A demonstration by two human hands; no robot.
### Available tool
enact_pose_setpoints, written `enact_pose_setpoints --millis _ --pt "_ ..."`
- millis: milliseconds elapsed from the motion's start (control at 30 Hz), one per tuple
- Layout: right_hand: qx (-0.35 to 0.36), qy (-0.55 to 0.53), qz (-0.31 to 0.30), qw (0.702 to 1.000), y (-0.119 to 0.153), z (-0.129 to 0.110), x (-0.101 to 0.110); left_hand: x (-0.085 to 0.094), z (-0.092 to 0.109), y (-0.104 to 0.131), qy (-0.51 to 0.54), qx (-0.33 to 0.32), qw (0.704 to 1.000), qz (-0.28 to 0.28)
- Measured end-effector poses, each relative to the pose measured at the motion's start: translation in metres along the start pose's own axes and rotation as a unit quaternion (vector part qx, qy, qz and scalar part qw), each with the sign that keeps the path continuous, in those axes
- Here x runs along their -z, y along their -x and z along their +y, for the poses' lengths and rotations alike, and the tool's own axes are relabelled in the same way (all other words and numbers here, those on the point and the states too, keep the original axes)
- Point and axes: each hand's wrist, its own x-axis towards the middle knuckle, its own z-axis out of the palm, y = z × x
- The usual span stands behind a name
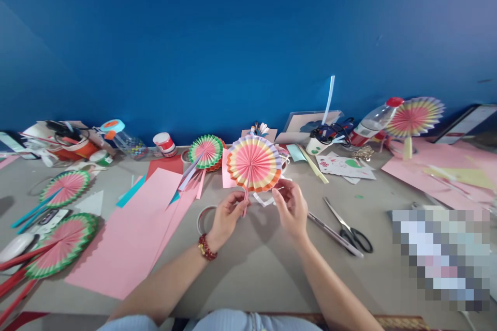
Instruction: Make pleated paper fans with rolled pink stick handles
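Note:
A round pleated paper fan (254, 163) stands upright in front of me, pink in the middle with yellow, orange and lilac edges. My left hand (229, 217) is closed around its pink handle (247, 194). At the fan's lower right, my right hand (291, 207) pinches a thin white strip (264, 200), partly hidden by the fingers. A roll of tape (205, 220) lies beside my left wrist. Black-handled scissors (349, 230) and a slim pen-like tool (337, 237) rest to the right of my right hand.
Pink paper sheets (134, 232) cover the left of the table. Green-edged fans (64, 245) lie at far left, and another fan (205, 152) sits behind. Along the blue wall stand a bottle (375, 121), a cup (318, 145) and a jar (164, 144).

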Motion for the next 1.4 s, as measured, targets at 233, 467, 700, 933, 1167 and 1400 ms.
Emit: enact_pose_setpoints --millis 233,467,700,933,1167,1400 --pt "0.013 0.035 -0.053 0.998 0.003 0.004 -0.002 0.047 0.027 -0.031 -0.054 -0.025 0.995 0.077" --pt "-0.015 0.052 -0.098 0.994 0.005 0.005 -0.007 0.132 0.04 -0.056 -0.141 0.0 0.978 0.157" --pt "-0.008 0.075 -0.12 0.99 0.004 0.013 -0.008 0.167 0.035 -0.065 -0.232 0.027 0.959 0.159" --pt "-0.004 0.087 -0.123 0.989 0.001 0.017 -0.006 0.162 0.042 -0.074 -0.286 0.032 0.948 0.138" --pt "-0.013 0.098 -0.129 0.987 0.001 0.014 -0.006 0.17 0.041 -0.077 -0.342 0.016 0.932 0.12" --pt "-0.008 0.101 -0.137 0.985 0.001 0.016 -0.007 0.184 0.032 -0.081 -0.377 -0.009 0.918 0.123"
